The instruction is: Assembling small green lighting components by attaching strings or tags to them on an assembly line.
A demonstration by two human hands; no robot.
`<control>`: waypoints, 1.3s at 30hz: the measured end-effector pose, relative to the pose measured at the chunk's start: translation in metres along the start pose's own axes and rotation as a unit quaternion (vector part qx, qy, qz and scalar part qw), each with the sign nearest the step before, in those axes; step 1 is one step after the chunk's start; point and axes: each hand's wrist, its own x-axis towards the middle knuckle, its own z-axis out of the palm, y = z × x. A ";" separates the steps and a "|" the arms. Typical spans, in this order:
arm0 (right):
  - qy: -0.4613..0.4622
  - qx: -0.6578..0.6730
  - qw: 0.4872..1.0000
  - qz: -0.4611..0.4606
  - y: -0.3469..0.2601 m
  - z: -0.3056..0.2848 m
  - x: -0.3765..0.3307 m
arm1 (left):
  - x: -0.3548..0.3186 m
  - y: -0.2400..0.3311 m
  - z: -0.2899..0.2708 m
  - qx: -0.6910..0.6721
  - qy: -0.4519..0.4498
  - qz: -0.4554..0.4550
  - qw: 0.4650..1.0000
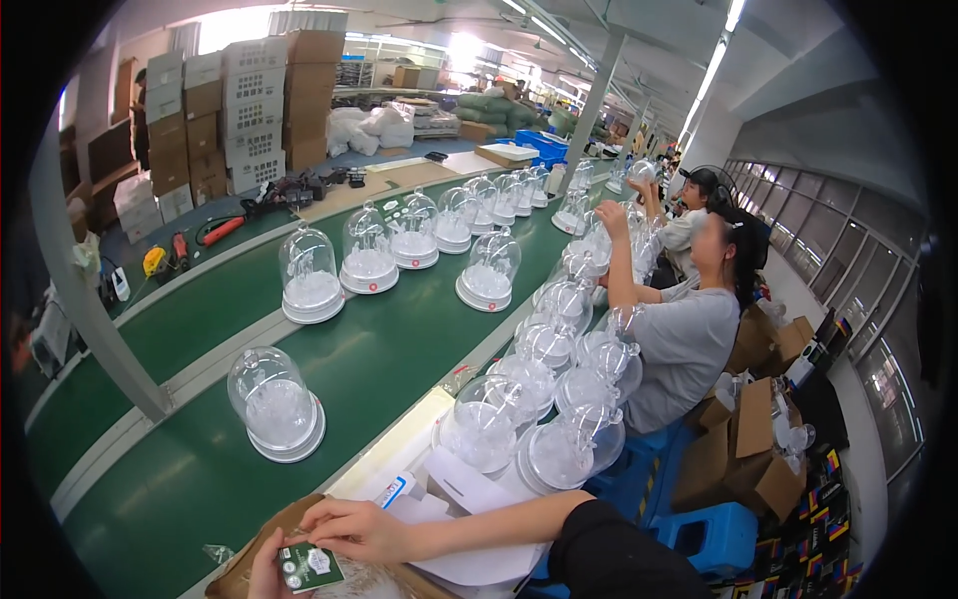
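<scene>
At the lower edge, my left hand is closed on a small green card with a white emblem. My right hand reaches over from the right, its fingers curled together at the card's upper edge; what they pinch is hidden. Under both hands is an open brown cardboard box with clear plastic in it. Beside my right forearm lie white carton flaps and a small white box with a blue label. Clear domes on white bases stand close by on the right.
A green conveyor belt runs away, carrying several domes, the nearest a single dome. On the right, a co-worker in grey sits with raised arms, another person beyond. Blue stools and open cartons stand at right; a post rises left.
</scene>
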 end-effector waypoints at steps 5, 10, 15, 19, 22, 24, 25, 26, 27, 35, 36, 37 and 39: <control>0.015 -0.005 0.999 -0.031 -0.001 -0.005 -0.002 | -0.027 -0.016 0.020 0.296 -0.053 0.270 0.915; -0.004 -0.036 0.997 -0.071 -0.001 -0.003 0.001 | 0.008 -0.019 -0.004 0.265 -0.021 0.193 0.944; -0.003 -0.077 0.993 -0.087 -0.001 0.004 0.008 | 0.013 -0.023 -0.028 0.368 -0.020 0.273 0.889; 0.014 -0.105 0.990 -0.091 0.011 0.008 -0.002 | 0.021 -0.024 -0.021 0.431 -0.130 0.448 0.772; 0.035 -0.133 0.980 -0.142 -0.001 -0.012 -0.006 | 0.027 -0.027 -0.002 0.388 -0.137 0.283 0.866; 0.060 -0.126 0.975 -0.173 0.000 -0.011 -0.004 | 0.005 -0.012 0.016 0.396 -0.105 0.216 0.886; 0.054 -0.118 0.974 -0.185 0.004 -0.010 -0.007 | 0.008 -0.012 0.010 0.409 -0.097 0.251 0.872; 0.048 -0.111 0.973 -0.195 0.006 -0.009 -0.006 | 0.015 -0.017 0.002 0.422 -0.088 0.283 0.857; 0.006 -0.125 0.964 -0.234 -0.001 -0.010 -0.003 | 0.033 -0.025 -0.008 0.444 -0.079 0.426 0.784; -0.070 -0.094 0.970 -0.212 -0.020 -0.004 -0.011 | 0.004 -0.020 0.004 0.520 -0.059 0.381 0.762; -0.047 -0.067 0.988 -0.133 -0.020 -0.004 -0.015 | 0.002 -0.024 0.004 0.498 -0.086 0.439 0.743; -0.025 -0.041 0.997 -0.055 -0.019 -0.007 -0.019 | 0.002 -0.025 0.005 0.472 -0.113 0.495 0.720; 0.025 0.000 0.999 -0.021 -0.008 -0.003 -0.021 | 0.002 -0.019 0.004 0.505 -0.105 0.447 0.731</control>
